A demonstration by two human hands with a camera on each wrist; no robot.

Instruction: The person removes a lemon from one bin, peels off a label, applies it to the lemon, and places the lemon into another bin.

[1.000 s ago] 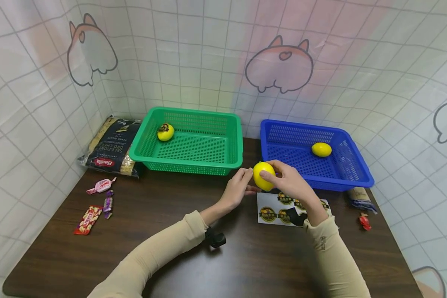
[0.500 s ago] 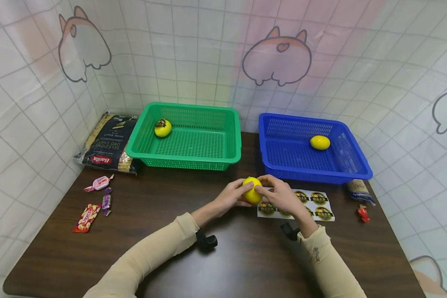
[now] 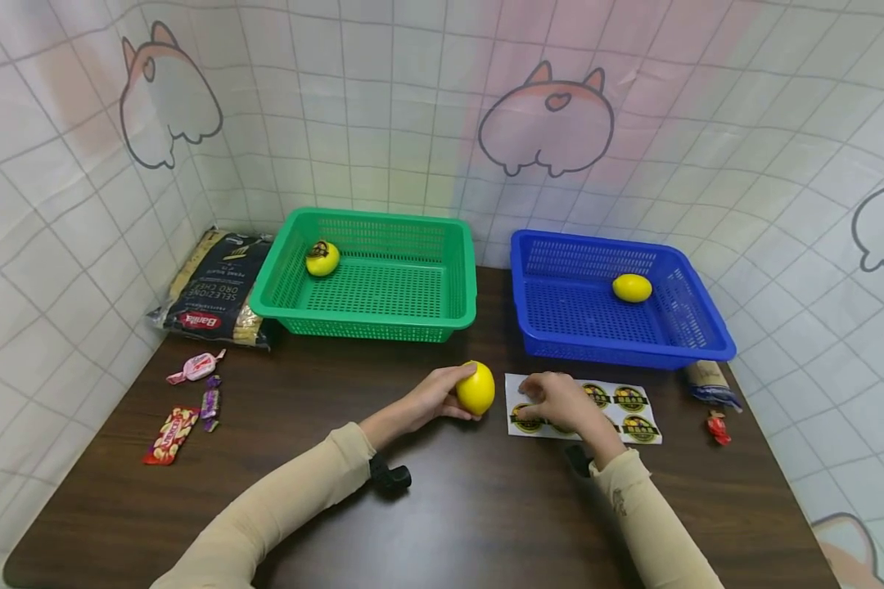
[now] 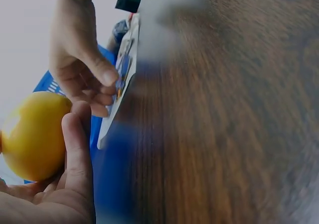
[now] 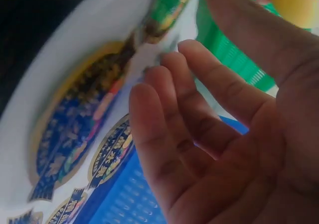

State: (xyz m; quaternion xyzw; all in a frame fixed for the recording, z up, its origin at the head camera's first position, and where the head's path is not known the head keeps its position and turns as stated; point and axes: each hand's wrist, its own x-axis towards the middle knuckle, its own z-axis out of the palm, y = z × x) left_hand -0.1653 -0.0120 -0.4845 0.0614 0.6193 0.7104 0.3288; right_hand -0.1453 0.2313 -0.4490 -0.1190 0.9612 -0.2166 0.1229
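A bright yellow lemon [image 3: 475, 389] is gripped in my left hand [image 3: 429, 396], just left of a white sheet of round black-and-gold stickers [image 3: 514, 386]. In the left wrist view, the fingers wrap the side and underside of the lemon [image 4: 37, 137]. My right hand [image 3: 566, 404] hovers low over the sheet's left part, covering some stickers. Its fingers are loosely bent, with a gap to the thumb and nothing between them in the right wrist view, where the sticker sheet [image 5: 107, 32] lies close to the fingertips.
Behind stand a green basket [image 3: 368, 331] with a stickered lemon [image 3: 322, 258] and a blue basket [image 3: 597, 350] with a plain lemon [image 3: 632, 288]. A pasta bag [image 3: 221, 286] and several wrapped sweets [image 3: 197, 367] lie left. A red sweet [image 3: 718, 428] and a small packet [image 3: 710, 384] lie right.
The lemon went from the right hand into both hands, then to the left hand alone, which moved slightly left. My right hand let go and moved right, over the sticker sheet.
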